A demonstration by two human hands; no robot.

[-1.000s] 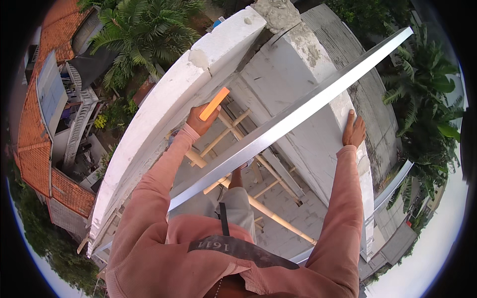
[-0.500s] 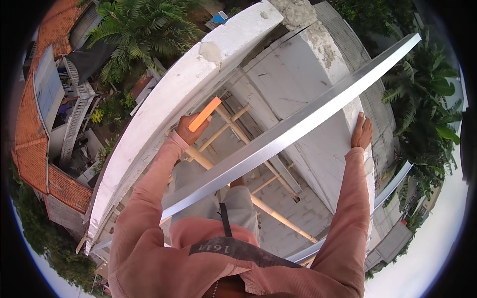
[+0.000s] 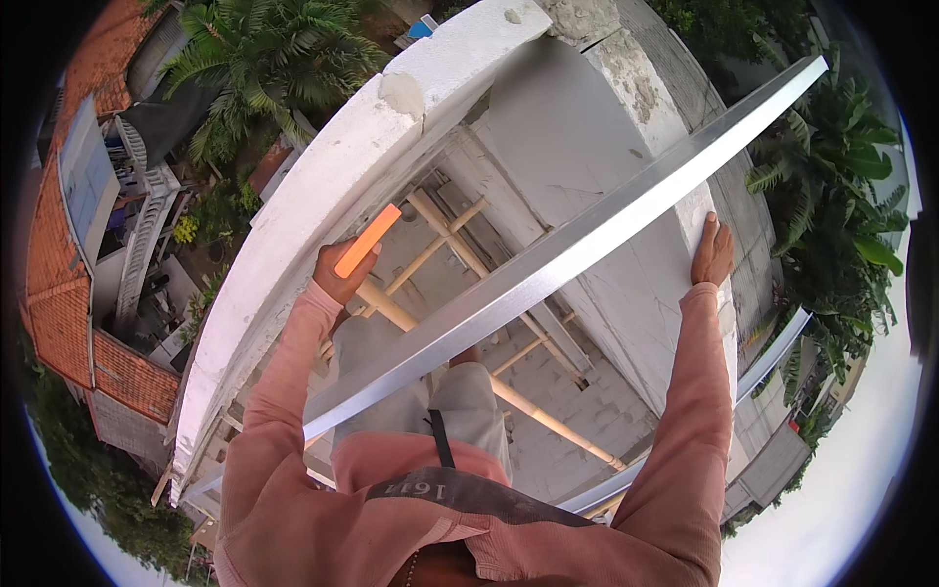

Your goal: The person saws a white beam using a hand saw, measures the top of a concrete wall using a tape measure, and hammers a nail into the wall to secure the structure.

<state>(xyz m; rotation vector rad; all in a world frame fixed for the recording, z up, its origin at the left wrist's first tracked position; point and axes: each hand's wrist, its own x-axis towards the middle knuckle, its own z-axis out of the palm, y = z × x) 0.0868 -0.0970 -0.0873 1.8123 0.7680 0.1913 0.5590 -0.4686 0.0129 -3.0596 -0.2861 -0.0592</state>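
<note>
My left hand (image 3: 339, 282) grips a short orange bar-shaped tool (image 3: 368, 241) close to the rounded white plastered wall top (image 3: 323, 205). A long aluminium straightedge (image 3: 548, 276) runs diagonally from lower left to upper right across the white plastered column face (image 3: 577, 166). My right hand (image 3: 712, 252) lies against that face with its fingers up on the straightedge's lower edge, holding it there. Both pink sleeves reach up from the bottom of the view.
Bamboo scaffold poles (image 3: 533, 411) cross below my legs, over a grey floor far down. A second metal rail (image 3: 773, 352) lies at the right. Palm trees (image 3: 264, 49), red tiled roofs (image 3: 68, 323) and buildings lie far below on the left.
My left hand with the orange tool has dropped down and to the left along the wall top. The straightedge's lower end has sunk slightly; my right hand stays on it.
</note>
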